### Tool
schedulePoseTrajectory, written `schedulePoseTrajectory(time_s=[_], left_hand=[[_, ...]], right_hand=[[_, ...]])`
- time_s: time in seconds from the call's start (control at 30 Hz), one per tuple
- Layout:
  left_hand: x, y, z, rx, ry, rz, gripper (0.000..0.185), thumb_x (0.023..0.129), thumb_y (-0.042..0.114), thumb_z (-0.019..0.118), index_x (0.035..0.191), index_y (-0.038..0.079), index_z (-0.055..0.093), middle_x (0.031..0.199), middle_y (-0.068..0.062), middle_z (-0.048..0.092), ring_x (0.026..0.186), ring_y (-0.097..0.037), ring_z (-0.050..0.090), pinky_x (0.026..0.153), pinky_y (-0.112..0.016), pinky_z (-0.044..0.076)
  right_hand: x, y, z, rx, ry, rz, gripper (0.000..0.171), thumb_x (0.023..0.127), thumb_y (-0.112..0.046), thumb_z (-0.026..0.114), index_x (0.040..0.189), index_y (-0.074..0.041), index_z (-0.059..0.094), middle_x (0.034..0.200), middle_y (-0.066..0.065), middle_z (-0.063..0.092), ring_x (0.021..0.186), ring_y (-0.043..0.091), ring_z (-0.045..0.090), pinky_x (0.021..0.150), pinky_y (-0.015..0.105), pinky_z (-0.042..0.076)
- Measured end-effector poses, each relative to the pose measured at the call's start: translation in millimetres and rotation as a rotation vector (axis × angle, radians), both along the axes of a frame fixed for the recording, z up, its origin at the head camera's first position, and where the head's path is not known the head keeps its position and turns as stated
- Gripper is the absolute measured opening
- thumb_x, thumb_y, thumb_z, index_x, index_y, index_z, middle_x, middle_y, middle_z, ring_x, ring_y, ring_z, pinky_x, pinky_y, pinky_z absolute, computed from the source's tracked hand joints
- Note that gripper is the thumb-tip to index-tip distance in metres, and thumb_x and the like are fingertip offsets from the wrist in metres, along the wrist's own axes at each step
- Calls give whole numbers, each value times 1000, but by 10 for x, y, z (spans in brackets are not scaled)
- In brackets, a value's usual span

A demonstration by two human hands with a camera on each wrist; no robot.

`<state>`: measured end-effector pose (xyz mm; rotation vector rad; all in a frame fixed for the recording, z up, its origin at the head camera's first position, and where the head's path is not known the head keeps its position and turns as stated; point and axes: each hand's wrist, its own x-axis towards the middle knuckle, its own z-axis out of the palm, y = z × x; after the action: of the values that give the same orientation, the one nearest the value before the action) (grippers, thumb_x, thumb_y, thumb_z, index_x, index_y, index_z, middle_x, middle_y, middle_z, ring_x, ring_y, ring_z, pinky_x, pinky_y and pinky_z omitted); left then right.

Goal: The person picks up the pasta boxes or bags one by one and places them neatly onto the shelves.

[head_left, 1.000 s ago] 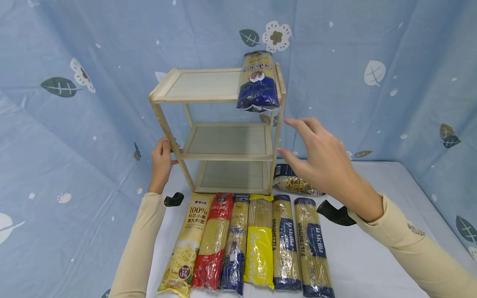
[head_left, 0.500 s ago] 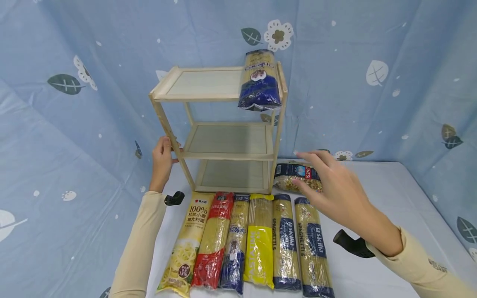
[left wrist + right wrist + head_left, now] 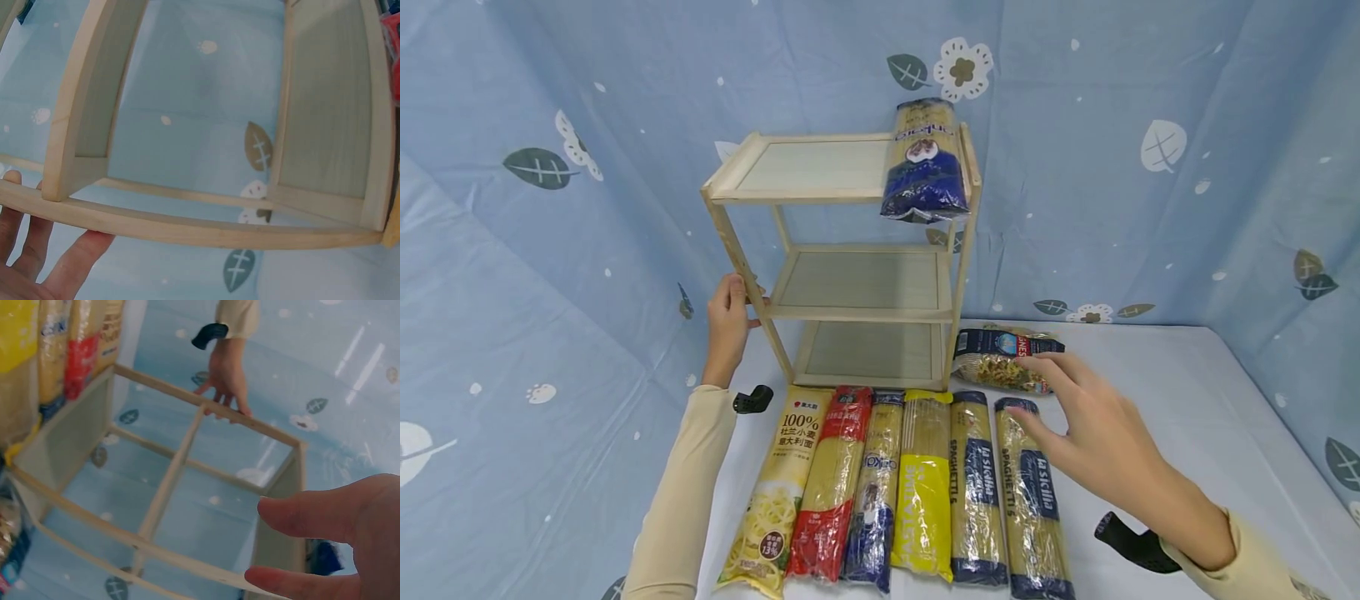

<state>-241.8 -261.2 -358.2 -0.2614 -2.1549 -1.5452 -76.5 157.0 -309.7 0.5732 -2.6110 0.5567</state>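
Note:
My left hand [image 3: 727,321] holds the left front post of a three-tier wooden shelf rack [image 3: 857,315] at middle-shelf height, some fingers reaching behind the post. In the left wrist view the fingers [image 3: 78,259] lie at the wooden post. My right hand [image 3: 1097,429] is in the air right of the rack, thumb and fingers apart, nothing between them. In the head view it overlaps the rightmost blue-labelled spaghetti pack [image 3: 1033,500]. Just beyond is a bag of short pasta [image 3: 1000,367], lying beside the rack's foot. A blue pasta pack [image 3: 925,171] lies on the top shelf's right end.
In front of the rack lie a cream noodle pack [image 3: 782,483], a red one [image 3: 827,500], a blue one [image 3: 872,492], a yellow one [image 3: 921,508] and another spaghetti pack [image 3: 976,500], side by side. A patterned blue curtain [image 3: 1075,167] hangs behind the white table [image 3: 1157,392].
My right hand has moved away from the rack's right post, down and to the right, staying spread. The short-pasta bag shows more fully. My left hand stays on the post.

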Motion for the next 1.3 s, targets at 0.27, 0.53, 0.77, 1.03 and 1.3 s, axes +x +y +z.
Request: schedulePoseTrajectory(time_s=[0.27, 0.53, 0.77, 1.03, 1.3], left_hand=[[32, 3, 18, 3, -16, 1, 38, 105, 31, 31, 115, 3, 54, 107, -23, 58, 96, -39, 59, 68, -52, 54], [11, -1, -17, 17, -2, -4, 37, 104, 31, 32, 111, 2, 55, 104, -18, 59, 95, -41, 60, 64, -48, 56], [0, -12, -5, 26, -15, -3, 36, 104, 31, 32, 113, 5, 56, 109, -26, 56, 97, -38, 60, 66, -46, 56], [18, 0, 3, 11, 7, 2, 36, 105, 27, 31, 113, 2, 55, 108, -27, 57, 95, -41, 59, 65, -50, 55], [14, 7, 5, 5, 11, 16, 38, 105, 29, 31, 115, 1, 55, 105, -26, 59, 94, -40, 61, 64, -52, 54]], right_hand=[[127, 54, -268, -14, -146, -73, 51, 82, -29, 74, 125, -9, 57, 119, 18, 56, 73, 29, 62, 39, 22, 36], [225, 104, -608, -24, -281, -130, 54, 81, -32, 75, 127, -10, 56, 122, 20, 54, 75, 30, 63, 40, 25, 39], [275, 127, -935, -30, -436, -163, 57, 81, -33, 75, 128, -8, 55, 121, 22, 53, 92, 40, 61, 52, 42, 52], [350, 152, -1296, -30, -610, -207, 63, 83, -37, 72, 133, -6, 48, 129, 28, 43, 94, 43, 59, 52, 45, 50], [404, 119, -1662, 16, -699, -298, 77, 76, -40, 77, 136, -4, 44, 131, 36, 35, 93, 45, 55, 43, 37, 45]])
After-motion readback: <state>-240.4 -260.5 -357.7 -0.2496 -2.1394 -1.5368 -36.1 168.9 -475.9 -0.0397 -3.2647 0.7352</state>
